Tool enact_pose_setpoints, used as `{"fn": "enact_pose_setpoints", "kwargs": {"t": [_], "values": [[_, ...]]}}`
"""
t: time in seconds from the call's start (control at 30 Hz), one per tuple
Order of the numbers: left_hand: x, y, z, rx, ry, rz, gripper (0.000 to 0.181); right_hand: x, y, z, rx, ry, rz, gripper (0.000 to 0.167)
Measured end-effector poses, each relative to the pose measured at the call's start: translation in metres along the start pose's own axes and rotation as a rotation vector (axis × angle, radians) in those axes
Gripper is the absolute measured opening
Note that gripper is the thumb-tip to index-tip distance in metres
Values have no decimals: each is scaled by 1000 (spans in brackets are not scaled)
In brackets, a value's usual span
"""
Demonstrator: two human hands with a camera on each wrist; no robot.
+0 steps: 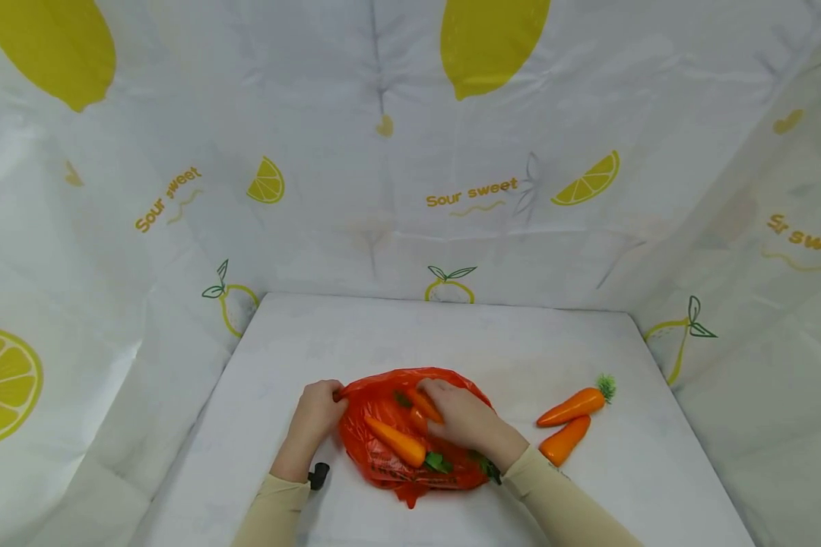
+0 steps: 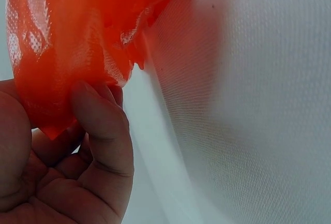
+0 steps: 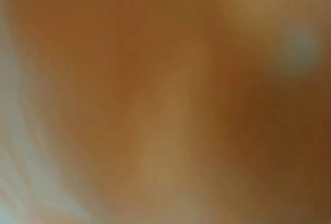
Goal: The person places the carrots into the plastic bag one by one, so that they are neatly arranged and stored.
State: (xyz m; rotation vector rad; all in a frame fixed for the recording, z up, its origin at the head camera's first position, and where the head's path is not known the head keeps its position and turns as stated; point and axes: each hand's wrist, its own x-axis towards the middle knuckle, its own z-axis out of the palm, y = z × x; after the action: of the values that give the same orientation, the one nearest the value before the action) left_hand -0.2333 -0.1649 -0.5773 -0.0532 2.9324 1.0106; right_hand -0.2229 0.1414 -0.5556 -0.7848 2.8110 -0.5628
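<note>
Red plastic bag (image 1: pixel 376 471) sits at the near middle of the surface (image 1: pixel 520 334), crumpled and slack; left hand (image 1: pixel 318 414) pinches its left edge between thumb and fingers, clear in the left wrist view. Right hand (image 1: pixel 461 418) is over the bag, fingers and thumb curled round a gripped carrot (image 1: pixel 427 405), a bit blurred; right wrist view is just orange-brown smear, no help on the grip. Main risk: only the left edge is visibly held, so the thin film could fold inward or get dragged along if the right hand or the carrot snags it. Pinch looks small, so a hard tug could slip the edge out or tear the plastic. Front carrot (image 1: pixel 395 442) lies slanted against the red film, leafy end toward the near right; can't tell if it's inside the mouth or on top, and if on top, a shift of the bag could roll it off. Smooth shiny carrots could also slide from a loose grip. Right forearm (image 1: pixel 568 497) passes close to the lower carrot (image 1: pixel 565 441), which lies against or just beside the upper carrot (image 1: pixel 573 407), right of the bag; a wide elbow swing could knock both.
</note>
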Motion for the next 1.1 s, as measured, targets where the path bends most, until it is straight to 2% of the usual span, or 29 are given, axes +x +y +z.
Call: {"fn": "enact_pose_setpoints", "kwargs": {"t": [0.17,0.37,0.63,0.93,1.1], "values": [[0,1,1,0,-10,-16,10,-3,5,2,-46,-25,20,53],[1,2,1,-6,-22,-38,12,-3,8,7,-13,-60,53,54],[1,2,0,9,-21,-30,12,-3,9,8,-14,-76,58,58],[1,2,0,7,-24,-28,12,-11,5,-10,49,-44,81,66],[1,1,0,4,-23,-28,13,-19,0,-27,86,29,99,68]]}}
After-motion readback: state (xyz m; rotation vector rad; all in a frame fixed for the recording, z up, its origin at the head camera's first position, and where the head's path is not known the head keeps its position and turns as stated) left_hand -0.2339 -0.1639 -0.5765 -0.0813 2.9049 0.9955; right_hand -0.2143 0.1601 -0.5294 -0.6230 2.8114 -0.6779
